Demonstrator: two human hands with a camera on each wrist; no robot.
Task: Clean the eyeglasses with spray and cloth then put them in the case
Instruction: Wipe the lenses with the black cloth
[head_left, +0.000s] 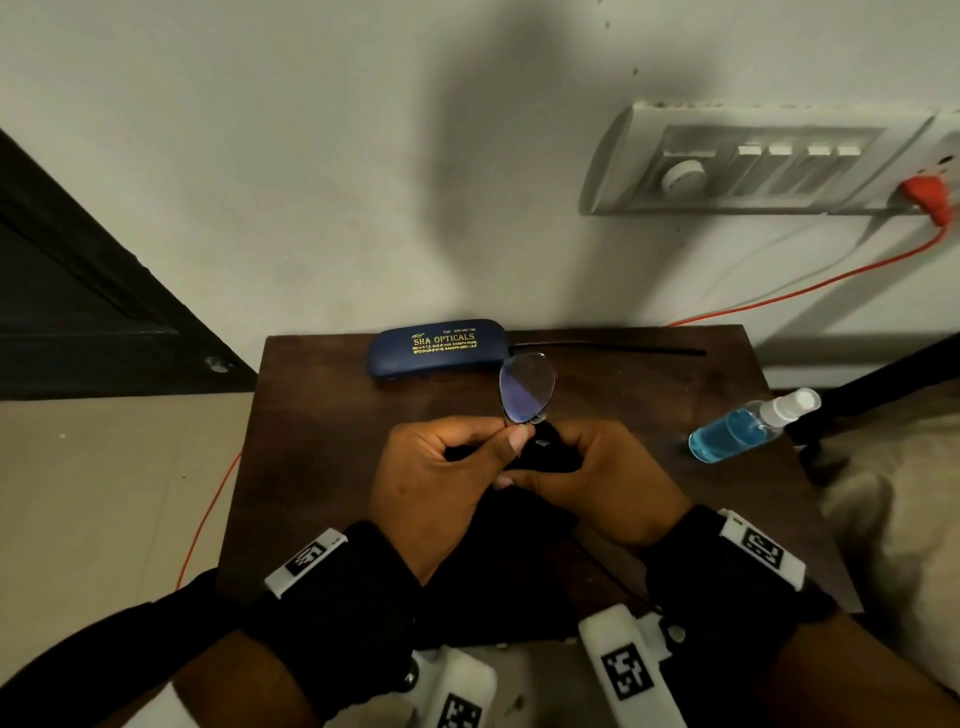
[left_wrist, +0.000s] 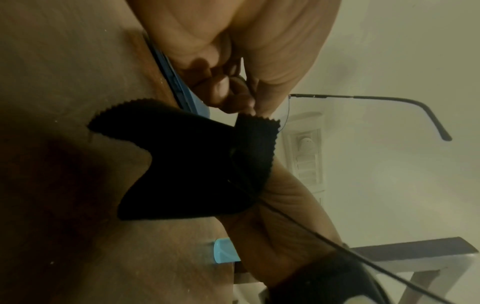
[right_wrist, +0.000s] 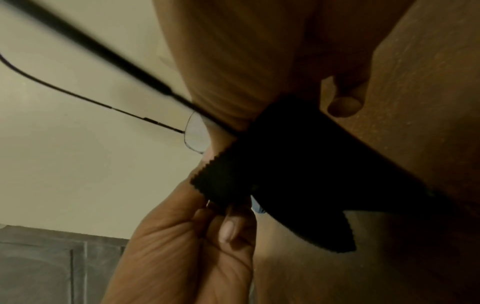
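So the eyeglasses (head_left: 527, 387) are up off the bench (head_left: 322, 467), held just above the middle of the head view, one lens sticking up past the fingers and one temple arm reaching off toward the right of the frame. The left hand (head_left: 441, 467) pinches the frame near the bridge, fingers curled in tight, and the right hand (head_left: 597, 478) has the black cloth (left_wrist: 197, 164) wrapped round the other lens, thumb and fingers squeezing it from both sides. The two hands sit right up against each other, basically touching. Looks to me like we're in the wiping step, with one lens getting rubbed. I can't tell from here if there's any spray wet on the glass. The spray bottle (head_left: 748, 428) with blue liquid lies on its side at the right edge of the bench, well apart from the hands, and the blue case (head_left: 436, 347) sits closed at the back, just behind the exposed lens. Next I'd guess the cloth needs shifting to the bare lens, which means re-gripping the frame without smudging the clean side. After that the case still has to be opened, so one hand has to let go first.
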